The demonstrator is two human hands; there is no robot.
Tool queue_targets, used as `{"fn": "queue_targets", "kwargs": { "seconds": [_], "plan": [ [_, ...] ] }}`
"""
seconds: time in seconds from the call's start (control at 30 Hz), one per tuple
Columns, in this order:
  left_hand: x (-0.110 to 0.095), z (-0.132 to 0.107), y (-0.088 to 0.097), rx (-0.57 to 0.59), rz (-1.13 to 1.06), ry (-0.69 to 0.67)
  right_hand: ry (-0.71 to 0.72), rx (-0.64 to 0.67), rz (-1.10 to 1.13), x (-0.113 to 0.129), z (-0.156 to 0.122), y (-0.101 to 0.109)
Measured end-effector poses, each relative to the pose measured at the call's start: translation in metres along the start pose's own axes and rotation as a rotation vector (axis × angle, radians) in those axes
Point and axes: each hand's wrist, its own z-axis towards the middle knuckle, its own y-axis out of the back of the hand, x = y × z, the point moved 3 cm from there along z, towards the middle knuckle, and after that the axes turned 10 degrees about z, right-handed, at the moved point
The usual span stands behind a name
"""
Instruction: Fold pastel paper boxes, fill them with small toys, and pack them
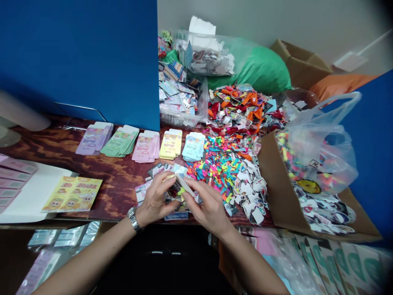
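At the table's front edge, my left hand closes around the left side of a small card box. My right hand grips its right side, thumb and fingers at the opening. The box is tilted, its open top towards me, and a small yellow piece shows at its mouth. Fingers hide most of the box. Beneath the hands lie printed cards, partly covered. Just right of them spreads a heap of small bright coloured pieces, with white-edged stickers beside it.
Behind my hands stand stacks of flat boxes: purple, green, pink, yellow and blue. Two yellow boxes lie left. A cardboard box stands right; plastic bins are at the back.
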Motion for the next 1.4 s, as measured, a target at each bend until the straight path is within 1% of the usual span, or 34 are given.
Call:
{"fn": "queue_targets", "kwargs": {
  "seconds": [0.13, 0.23, 0.33, 0.4, 0.5, 0.57, 0.6, 0.67, 0.73, 0.8, 0.87, 0.93, 1.0, 1.07, 1.17, 1.27, 1.4],
  "plan": [
    [0.0, 0.001, 0.0, -0.007, -0.026, 0.003, 0.007, 0.012, 0.037, 0.001, 0.0, 0.0],
    [0.002, 0.002, -0.001, -0.011, -0.024, 0.008, -0.012, 0.021, 0.051, -0.001, 0.002, -0.001],
    [0.004, 0.002, -0.003, 0.01, -0.016, 0.012, -0.042, 0.041, 0.046, -0.005, 0.006, 0.0],
    [0.006, 0.001, -0.005, 0.028, -0.018, 0.02, -0.058, 0.11, 0.072, -0.009, 0.01, 0.002],
    [0.011, 0.001, -0.008, 0.039, -0.035, 0.031, -0.056, 0.275, 0.165, -0.015, 0.017, 0.008],
    [0.015, 0.002, -0.009, 0.042, -0.026, 0.051, -0.074, 0.337, 0.228, -0.027, 0.022, 0.015],
    [0.017, 0.003, -0.01, 0.041, -0.017, 0.064, -0.097, 0.338, 0.243, -0.037, 0.025, 0.019],
    [0.021, 0.003, -0.011, 0.022, -0.002, 0.092, -0.164, 0.278, 0.209, -0.066, 0.035, 0.029],
    [0.025, 0.003, -0.012, 0.002, -0.003, 0.13, -0.25, 0.172, 0.065, -0.105, 0.049, 0.043],
    [0.028, 0.002, -0.014, -0.008, 0.002, 0.171, -0.347, 0.096, -0.162, -0.146, 0.067, 0.059],
    [0.029, 0.001, -0.016, -0.006, 0.032, 0.2, -0.463, 0.095, -0.504, -0.185, 0.086, 0.073],
    [0.028, 0.003, -0.015, -0.002, 0.068, 0.213, -0.517, 0.092, -0.576, -0.216, 0.103, 0.082],
    [0.027, 0.006, -0.014, 0.003, 0.062, 0.215, -0.555, 0.1, -0.619, -0.242, 0.117, 0.085],
    [0.029, 0.009, -0.014, 0.024, 0.007, 0.252, -0.569, 0.165, -0.812, -0.262, 0.125, 0.084],
    [0.03, 0.012, -0.014, 0.038, -0.064, 0.317, -0.622, 0.251, -0.961, -0.283, 0.13, 0.082],
    [0.03, 0.011, -0.016, 0.043, -0.13, 0.353, -0.651, 0.251, -0.978, -0.293, 0.13, 0.082],
    [0.031, 0.012, -0.018, 0.055, -0.187, 0.384, -0.679, 0.218, -0.926, -0.298, 0.126, 0.083]
  ]
}}
